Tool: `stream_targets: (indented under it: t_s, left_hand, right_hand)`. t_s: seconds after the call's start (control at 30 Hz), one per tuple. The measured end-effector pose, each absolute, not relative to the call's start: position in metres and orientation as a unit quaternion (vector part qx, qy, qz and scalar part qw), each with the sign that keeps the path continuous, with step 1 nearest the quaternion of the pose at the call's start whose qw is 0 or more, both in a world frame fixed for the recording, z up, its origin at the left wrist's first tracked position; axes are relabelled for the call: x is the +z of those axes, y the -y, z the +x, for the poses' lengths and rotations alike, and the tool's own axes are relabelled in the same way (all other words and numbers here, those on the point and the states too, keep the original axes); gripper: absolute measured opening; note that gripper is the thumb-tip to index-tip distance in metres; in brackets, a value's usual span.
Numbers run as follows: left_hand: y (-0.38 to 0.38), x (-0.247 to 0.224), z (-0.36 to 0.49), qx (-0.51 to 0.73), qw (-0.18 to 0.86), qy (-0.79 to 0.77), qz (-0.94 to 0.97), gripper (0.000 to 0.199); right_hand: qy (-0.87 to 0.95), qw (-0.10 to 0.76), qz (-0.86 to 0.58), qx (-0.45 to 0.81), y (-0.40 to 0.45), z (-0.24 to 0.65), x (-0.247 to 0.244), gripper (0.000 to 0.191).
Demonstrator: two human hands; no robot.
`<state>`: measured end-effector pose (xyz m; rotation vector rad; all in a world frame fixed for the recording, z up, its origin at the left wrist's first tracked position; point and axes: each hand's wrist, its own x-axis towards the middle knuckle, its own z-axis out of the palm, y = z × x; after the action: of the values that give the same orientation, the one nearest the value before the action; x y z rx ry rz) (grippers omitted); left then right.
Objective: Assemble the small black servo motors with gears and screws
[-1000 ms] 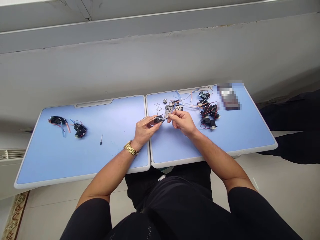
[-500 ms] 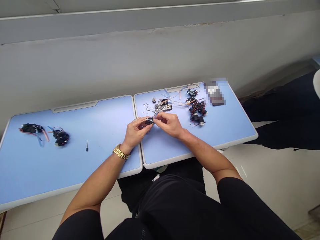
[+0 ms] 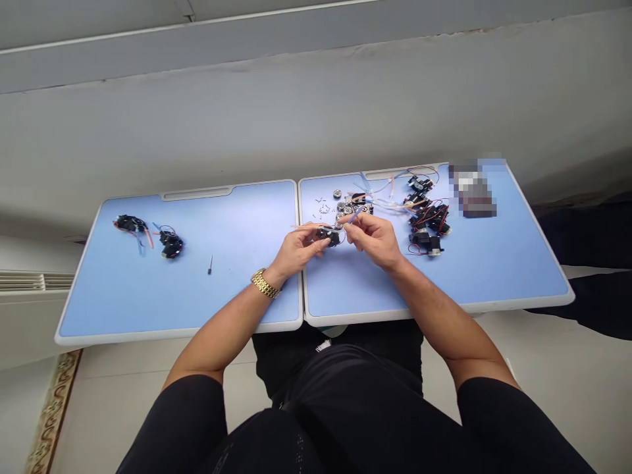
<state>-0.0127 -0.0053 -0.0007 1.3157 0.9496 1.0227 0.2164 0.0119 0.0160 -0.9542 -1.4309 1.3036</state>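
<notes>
My left hand (image 3: 295, 252) is closed on a small black motor unit (image 3: 330, 237) with thin wires, held just above the right-hand table panel. An orange tube (image 3: 302, 227) sticks out to the left over my fingers. My right hand (image 3: 378, 242) pinches a blue tube (image 3: 355, 215) beside the unit; where the tube's lower end goes is too small to tell. Just behind my hands lie round metallic parts (image 3: 343, 208), a small round piece (image 3: 337, 194) and several tiny screws (image 3: 323, 210).
Several black motor units (image 3: 428, 217) with wires and tubes lie at right, near a blurred-out item (image 3: 474, 191). Two similar units, one farther left (image 3: 130, 224) and one nearer (image 3: 170, 243), and a screwdriver (image 3: 210, 265) rest on the left panel. A seam (image 3: 301, 263) divides the tabletop.
The view has swung left, so the table appears farther right. My right hand has drawn slightly away from the motor unit, and the orange tube now shows over my left fingers.
</notes>
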Motion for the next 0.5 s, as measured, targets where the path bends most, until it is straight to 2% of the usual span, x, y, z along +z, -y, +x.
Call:
stream_targets:
  t_s: [0.17,0.3,0.4,0.5]
  left_hand:
    - [0.003,-0.003,-0.016,0.429,0.577,-0.387,0.577,0.040]
    - [0.004,-0.002,-0.018,0.404,0.594,-0.370,0.589,0.041]
    - [0.006,-0.001,-0.019,0.383,0.616,-0.369,0.581,0.043]
    - [0.007,0.000,-0.019,0.375,0.638,-0.355,0.572,0.046]
  right_hand:
    - [0.527,0.451,-0.330,0.640,-0.011,0.221,0.024,0.068]
    - [0.482,0.508,-0.316,0.640,-0.013,0.223,0.030,0.082]
    - [0.448,0.539,-0.327,0.634,-0.018,0.224,0.031,0.076]
    - [0.457,0.506,-0.358,0.638,-0.020,0.222,0.027,0.058]
